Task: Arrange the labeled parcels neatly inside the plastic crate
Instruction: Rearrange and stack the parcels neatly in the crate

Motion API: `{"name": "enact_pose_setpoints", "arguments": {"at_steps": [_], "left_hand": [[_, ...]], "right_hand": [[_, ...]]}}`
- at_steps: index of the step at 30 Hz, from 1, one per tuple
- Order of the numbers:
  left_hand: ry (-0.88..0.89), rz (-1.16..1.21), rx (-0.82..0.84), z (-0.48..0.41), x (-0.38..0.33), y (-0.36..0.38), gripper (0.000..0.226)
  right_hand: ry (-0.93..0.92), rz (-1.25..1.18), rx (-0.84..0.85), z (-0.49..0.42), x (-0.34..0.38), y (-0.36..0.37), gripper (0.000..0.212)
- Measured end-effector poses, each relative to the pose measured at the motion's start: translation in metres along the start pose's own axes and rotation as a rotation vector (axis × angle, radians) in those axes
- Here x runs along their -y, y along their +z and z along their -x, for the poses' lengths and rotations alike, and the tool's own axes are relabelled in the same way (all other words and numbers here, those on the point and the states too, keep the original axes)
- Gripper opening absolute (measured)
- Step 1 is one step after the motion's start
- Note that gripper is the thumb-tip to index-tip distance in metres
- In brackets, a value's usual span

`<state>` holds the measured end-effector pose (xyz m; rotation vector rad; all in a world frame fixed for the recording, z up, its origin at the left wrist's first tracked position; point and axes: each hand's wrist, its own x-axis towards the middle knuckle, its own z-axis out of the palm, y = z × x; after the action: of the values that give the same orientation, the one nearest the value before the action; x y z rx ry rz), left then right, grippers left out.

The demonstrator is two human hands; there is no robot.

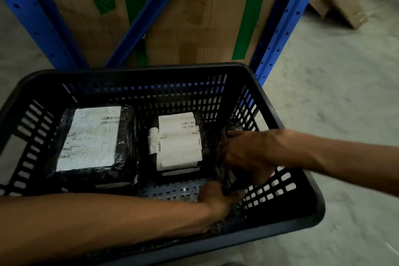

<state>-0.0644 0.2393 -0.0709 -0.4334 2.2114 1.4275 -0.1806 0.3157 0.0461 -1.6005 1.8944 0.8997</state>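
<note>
A dark slatted plastic crate point(133, 73) fills the lower view. On its left side lies a large black parcel point(127, 136) with a white label. In the middle sits a smaller black parcel point(179, 139), its crumpled white label facing up. Against the crate's right wall stands a third, dark wrapped parcel point(234, 126), mostly hidden by my hands. My right hand point(248, 151) grips it from above. My left hand point(216, 197) holds its near lower end, fingers curled under it.
Behind the crate stand blue metal shelf uprights point(280, 17) and stacked cardboard boxes point(194, 28) with green tape. A flattened carton point(341, 4) lies on the grey concrete floor at the upper right.
</note>
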Motion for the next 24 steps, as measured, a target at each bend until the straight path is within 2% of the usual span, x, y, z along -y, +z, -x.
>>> {"name": "enact_pose_setpoints", "arguments": {"at_steps": [1, 5, 7, 9, 13, 15, 17, 18, 20, 21, 22, 24], "left_hand": [[-0.001, -0.024, 0.002, 0.009, -0.004, -0.009, 0.046], [0.046, -0.049, 0.037, 0.054, -0.012, -0.07, 0.077], [0.02, 0.043, -0.033, 0.072, -0.017, -0.104, 0.077], [0.002, 0.237, -0.075, 0.073, -0.025, -0.138, 0.07], [-0.113, 0.669, -0.04, 0.068, -0.052, -0.202, 0.068], [-0.127, 0.821, -0.069, 0.06, -0.058, -0.218, 0.071], [-0.094, 0.81, -0.181, 0.045, -0.057, -0.217, 0.065], [-0.084, 0.753, -0.247, 0.037, -0.056, -0.213, 0.062], [-0.08, 0.594, -0.384, 0.016, -0.047, -0.201, 0.048], [-0.086, 0.522, -0.448, 0.009, -0.043, -0.195, 0.039], [-0.099, 0.492, -0.488, 0.006, -0.039, -0.189, 0.037], [-0.106, 0.457, -0.507, 0.002, -0.034, -0.18, 0.041]], "right_hand": [[0.013, -0.111, -0.029, 0.004, 0.0, -0.01, 0.056], [-0.018, -0.676, 0.015, 0.028, -0.025, -0.065, 0.034], [-0.037, -0.975, -0.082, 0.036, -0.045, -0.08, 0.037], [0.008, -1.272, -0.142, 0.039, -0.065, -0.087, 0.045], [0.178, -1.744, -0.208, 0.019, -0.084, -0.079, 0.071], [0.399, -1.936, -0.342, -0.002, -0.08, -0.068, 0.075], [0.59, -2.167, -0.477, -0.025, -0.07, -0.057, 0.07], [0.605, -2.262, -0.501, -0.032, -0.063, -0.055, 0.07], [0.534, -2.275, -0.515, -0.043, -0.043, -0.057, 0.063], [0.522, -2.22, -0.544, -0.046, -0.032, -0.06, 0.053], [0.544, -2.158, -0.597, -0.05, -0.023, -0.063, 0.042], [0.573, -2.112, -0.644, -0.057, -0.013, -0.064, 0.036]]}}
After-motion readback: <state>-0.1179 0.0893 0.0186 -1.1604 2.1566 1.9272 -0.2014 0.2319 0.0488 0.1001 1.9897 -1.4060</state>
